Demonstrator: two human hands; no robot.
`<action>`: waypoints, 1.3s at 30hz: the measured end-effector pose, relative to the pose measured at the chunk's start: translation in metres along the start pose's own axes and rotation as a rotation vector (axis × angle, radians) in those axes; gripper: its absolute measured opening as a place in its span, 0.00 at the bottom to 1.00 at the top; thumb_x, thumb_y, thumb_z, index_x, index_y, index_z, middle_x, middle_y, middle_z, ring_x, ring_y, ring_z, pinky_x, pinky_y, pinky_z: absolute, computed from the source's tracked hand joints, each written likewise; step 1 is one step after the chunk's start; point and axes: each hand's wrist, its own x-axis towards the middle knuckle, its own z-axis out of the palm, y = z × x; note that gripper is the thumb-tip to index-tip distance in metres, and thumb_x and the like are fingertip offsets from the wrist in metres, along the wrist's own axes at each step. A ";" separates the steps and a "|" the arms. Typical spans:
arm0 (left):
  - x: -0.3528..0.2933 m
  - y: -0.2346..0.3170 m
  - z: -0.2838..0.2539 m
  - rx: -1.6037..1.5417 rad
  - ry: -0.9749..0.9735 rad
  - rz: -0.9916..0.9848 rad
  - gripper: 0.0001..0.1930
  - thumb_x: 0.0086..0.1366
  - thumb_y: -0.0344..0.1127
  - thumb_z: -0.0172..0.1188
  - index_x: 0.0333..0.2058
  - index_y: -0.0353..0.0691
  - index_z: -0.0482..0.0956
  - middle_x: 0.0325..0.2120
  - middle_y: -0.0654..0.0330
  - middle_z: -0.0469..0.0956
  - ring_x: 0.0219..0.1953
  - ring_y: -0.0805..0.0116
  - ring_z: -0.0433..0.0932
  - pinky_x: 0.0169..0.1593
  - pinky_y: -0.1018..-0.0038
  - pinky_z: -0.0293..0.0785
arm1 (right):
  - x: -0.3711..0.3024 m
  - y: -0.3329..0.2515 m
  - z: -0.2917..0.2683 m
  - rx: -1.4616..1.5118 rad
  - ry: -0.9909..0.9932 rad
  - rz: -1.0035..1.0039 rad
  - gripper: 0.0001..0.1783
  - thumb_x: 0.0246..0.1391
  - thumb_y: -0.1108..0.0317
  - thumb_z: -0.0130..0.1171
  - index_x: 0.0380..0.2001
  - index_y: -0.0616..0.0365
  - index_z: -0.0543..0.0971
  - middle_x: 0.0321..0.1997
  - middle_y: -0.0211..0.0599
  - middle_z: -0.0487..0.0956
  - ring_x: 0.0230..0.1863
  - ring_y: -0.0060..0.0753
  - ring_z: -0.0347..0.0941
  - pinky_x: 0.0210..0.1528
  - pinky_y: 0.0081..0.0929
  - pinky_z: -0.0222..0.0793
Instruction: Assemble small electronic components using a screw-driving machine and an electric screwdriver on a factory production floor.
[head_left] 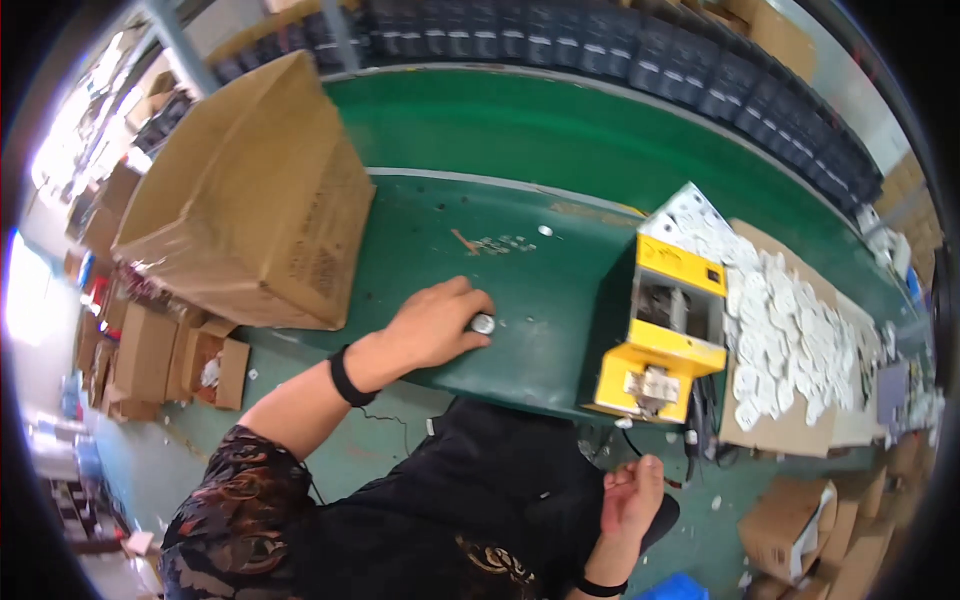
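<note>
My left hand (437, 325) rests over the green bench top (540, 290). Its thumb and fingers close round a small round white-and-grey piece (483, 323), whose kind is too small to tell. My right hand (630, 500) is held low above my lap, in front of the bench, with its fingers curled in and the thumb up against them. Whatever it may hold is hidden. Near the right hand stands a yellow-and-black bench machine (665, 255) at the bench's front edge. Small loose metal bits (503, 244) and a white round piece (545, 230) lie beyond my left hand.
A large open cardboard box (315, 235) stands on the bench at left. Many flat white parts (790, 330) cover cardboard right of the machine. Black items (590, 45) line the shelf behind. Cartons (790, 525) sit on the floor at lower right, and cables (695, 430) hang below the machine.
</note>
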 end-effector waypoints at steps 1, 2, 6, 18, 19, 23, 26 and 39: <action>0.004 -0.001 -0.002 0.003 -0.074 0.015 0.18 0.54 0.41 0.69 0.42 0.42 0.78 0.34 0.53 0.75 0.43 0.50 0.77 0.45 0.58 0.74 | -0.004 0.000 -0.003 -0.033 -0.032 -0.027 0.05 0.61 0.68 0.59 0.35 0.51 0.73 0.26 0.26 0.74 0.24 0.21 0.70 0.29 0.22 0.68; 0.005 -0.002 -0.002 0.009 -0.071 0.024 0.16 0.55 0.39 0.69 0.40 0.41 0.78 0.34 0.54 0.75 0.41 0.51 0.77 0.43 0.59 0.74 | -0.008 0.003 -0.011 -0.060 -0.052 -0.102 0.05 0.60 0.71 0.60 0.35 0.56 0.73 0.27 0.28 0.75 0.24 0.22 0.71 0.29 0.21 0.69; 0.005 -0.010 0.000 -0.345 -0.072 -0.160 0.15 0.60 0.34 0.66 0.44 0.38 0.76 0.37 0.57 0.77 0.37 0.63 0.79 0.38 0.68 0.75 | -0.022 -0.018 -0.002 -0.408 0.000 -0.315 0.08 0.54 0.76 0.65 0.33 0.59 0.74 0.27 0.28 0.75 0.25 0.15 0.69 0.30 0.16 0.67; 0.006 0.027 0.002 -1.964 -0.146 -0.605 0.14 0.64 0.35 0.56 0.46 0.37 0.73 0.46 0.48 0.77 0.48 0.54 0.78 0.52 0.62 0.78 | 0.106 -0.155 0.042 -1.427 0.016 -0.844 0.15 0.46 0.73 0.67 0.40 0.60 0.79 0.37 0.51 0.82 0.40 0.53 0.79 0.43 0.39 0.74; 0.004 0.030 0.003 -1.956 -0.149 -0.592 0.14 0.64 0.35 0.56 0.46 0.37 0.73 0.46 0.48 0.77 0.48 0.54 0.78 0.52 0.62 0.78 | 0.124 -0.155 0.044 -1.629 -0.033 -0.765 0.15 0.45 0.72 0.67 0.39 0.61 0.80 0.37 0.52 0.82 0.41 0.53 0.79 0.44 0.40 0.74; -0.013 0.037 0.000 -1.915 -0.151 -0.683 0.14 0.66 0.38 0.57 0.47 0.39 0.74 0.42 0.52 0.79 0.40 0.59 0.80 0.45 0.66 0.80 | 0.145 -0.152 0.059 -1.982 -0.258 -0.635 0.08 0.42 0.76 0.60 0.30 0.64 0.82 0.30 0.53 0.82 0.39 0.52 0.80 0.42 0.44 0.75; -0.022 0.028 -0.002 -1.825 -0.075 -0.681 0.15 0.66 0.38 0.57 0.49 0.39 0.73 0.41 0.54 0.79 0.40 0.61 0.80 0.44 0.66 0.80 | 0.138 -0.153 0.068 -2.055 -0.276 -0.684 0.06 0.40 0.75 0.61 0.26 0.64 0.82 0.35 0.52 0.80 0.40 0.52 0.78 0.43 0.40 0.76; -0.003 0.069 0.003 -1.342 -0.036 -0.396 0.28 0.59 0.35 0.67 0.56 0.39 0.69 0.44 0.63 0.73 0.40 0.73 0.74 0.44 0.76 0.73 | 0.173 -0.153 0.080 -2.166 -0.393 -1.040 0.08 0.50 0.72 0.56 0.35 0.58 0.80 0.41 0.40 0.79 0.48 0.42 0.75 0.46 0.35 0.76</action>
